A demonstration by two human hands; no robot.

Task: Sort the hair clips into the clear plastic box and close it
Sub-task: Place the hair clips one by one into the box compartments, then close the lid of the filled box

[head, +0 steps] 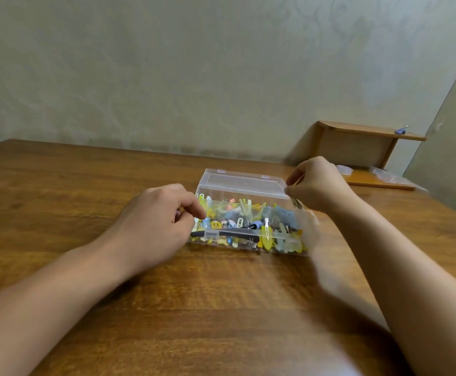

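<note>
A clear plastic box (pixel 251 246) sits in the middle of the wooden table (pixel 194 308), filled with several colourful hair clips (pixel 267 234). Its clear hinged lid (pixel 243 183) is tilted above the box, raised at the front and not down flat. My right hand (pixel 319 183) pinches the lid's front right corner between thumb and forefinger. At the box's left end my left hand (pixel 156 221) has its fingers curled against the left wall, holding the box. What lies under those fingers is hidden.
A small wooden shelf (pixel 357 147) stands at the back right against the wall, with a purple binder clip (pixel 401 130) on top. Clear plastic bags (pixel 389 176) lie on its base. A wall rises close behind the table's far edge.
</note>
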